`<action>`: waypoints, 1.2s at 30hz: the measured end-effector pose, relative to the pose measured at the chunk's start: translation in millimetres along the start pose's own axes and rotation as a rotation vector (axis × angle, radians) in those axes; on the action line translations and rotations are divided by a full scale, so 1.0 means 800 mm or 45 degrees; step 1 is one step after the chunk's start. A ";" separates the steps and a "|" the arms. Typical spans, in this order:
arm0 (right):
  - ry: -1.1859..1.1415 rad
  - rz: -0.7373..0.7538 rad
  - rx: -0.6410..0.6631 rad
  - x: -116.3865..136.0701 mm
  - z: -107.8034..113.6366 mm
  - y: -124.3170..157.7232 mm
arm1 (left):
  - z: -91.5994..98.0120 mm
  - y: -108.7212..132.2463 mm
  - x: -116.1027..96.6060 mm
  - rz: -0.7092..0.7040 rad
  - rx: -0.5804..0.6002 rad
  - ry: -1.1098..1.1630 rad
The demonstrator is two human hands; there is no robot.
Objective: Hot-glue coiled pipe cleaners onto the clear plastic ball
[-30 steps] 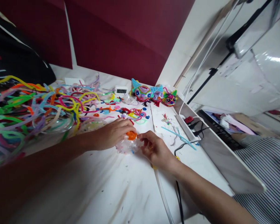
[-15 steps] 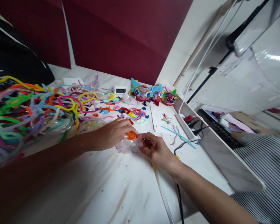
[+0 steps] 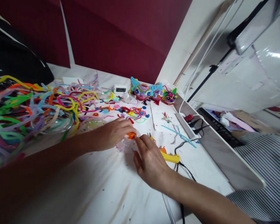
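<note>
My left hand (image 3: 114, 133) rests on the white table (image 3: 112, 193) with its fingers curled over a small orange coiled piece (image 3: 131, 135) on a clear plastic form (image 3: 124, 145). My right hand (image 3: 149, 160) lies just right of it, back up, fingers stretched flat toward the orange piece and pressing on the clear form. A yellow and orange glue gun (image 3: 169, 155) lies on the table right beside my right hand, untouched.
A big heap of coloured pipe cleaners (image 3: 32, 105) fills the left. Three finished pipe-cleaner heads (image 3: 154, 92) and a small white clock (image 3: 120, 89) stand at the back. A power strip (image 3: 189, 121) with cables lies right. A person in a striped shirt (image 3: 266, 174) sits at right.
My right hand has turned over and moved left and nearer, uncovering the glue gun it was over. My left hand has stayed on the orange piece.
</note>
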State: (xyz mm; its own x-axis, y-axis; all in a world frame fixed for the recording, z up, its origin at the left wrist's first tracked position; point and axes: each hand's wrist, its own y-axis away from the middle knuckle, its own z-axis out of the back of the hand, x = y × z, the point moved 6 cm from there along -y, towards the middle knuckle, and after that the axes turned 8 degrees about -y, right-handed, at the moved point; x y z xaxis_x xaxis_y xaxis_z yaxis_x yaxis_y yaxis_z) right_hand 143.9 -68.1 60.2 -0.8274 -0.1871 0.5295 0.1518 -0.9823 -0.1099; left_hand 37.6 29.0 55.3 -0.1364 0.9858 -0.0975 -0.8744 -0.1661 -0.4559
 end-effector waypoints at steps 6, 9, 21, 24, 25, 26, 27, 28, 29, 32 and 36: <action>0.079 -0.041 0.017 0.007 -0.011 -0.002 | -0.001 0.000 -0.003 -0.073 0.028 -0.068; 0.050 -0.071 0.038 0.009 -0.012 -0.001 | -0.002 0.002 -0.001 -0.085 0.023 -0.087; -0.414 0.043 -0.134 -0.047 0.048 0.059 | 0.003 0.003 0.001 -0.024 0.155 -0.063; -0.333 0.214 -0.118 -0.046 0.049 0.095 | 0.008 0.000 0.003 -0.031 0.212 -0.040; -0.286 0.262 -0.115 -0.045 0.048 0.106 | 0.010 -0.001 0.005 -0.028 0.239 -0.033; -0.247 0.287 -0.119 -0.045 0.046 0.115 | 0.012 -0.001 0.006 -0.026 0.270 -0.028; -0.223 0.305 -0.130 -0.045 0.044 0.124 | 0.014 -0.002 0.008 -0.026 0.303 -0.023; -0.208 0.329 -0.148 -0.046 0.043 0.131 | 0.016 -0.003 0.010 -0.028 0.335 -0.020; -0.200 0.350 -0.180 -0.047 0.043 0.137 | 0.018 -0.004 0.012 -0.033 0.365 -0.016; -0.165 0.417 -0.346 -0.055 0.048 0.153 | 0.022 -0.005 0.015 -0.063 0.441 -0.005; -0.123 0.470 -0.476 -0.070 0.048 0.168 | 0.023 -0.006 0.017 -0.075 0.487 -0.003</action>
State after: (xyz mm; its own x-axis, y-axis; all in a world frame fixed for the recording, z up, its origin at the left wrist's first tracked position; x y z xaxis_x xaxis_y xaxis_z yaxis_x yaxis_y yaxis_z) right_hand 231.5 -189.9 48.3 -0.6991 -0.5370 0.4721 0.2060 -0.7835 -0.5862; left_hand 31.4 43.3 72.6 -0.0812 0.9936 -0.0790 -0.9912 -0.0888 -0.0977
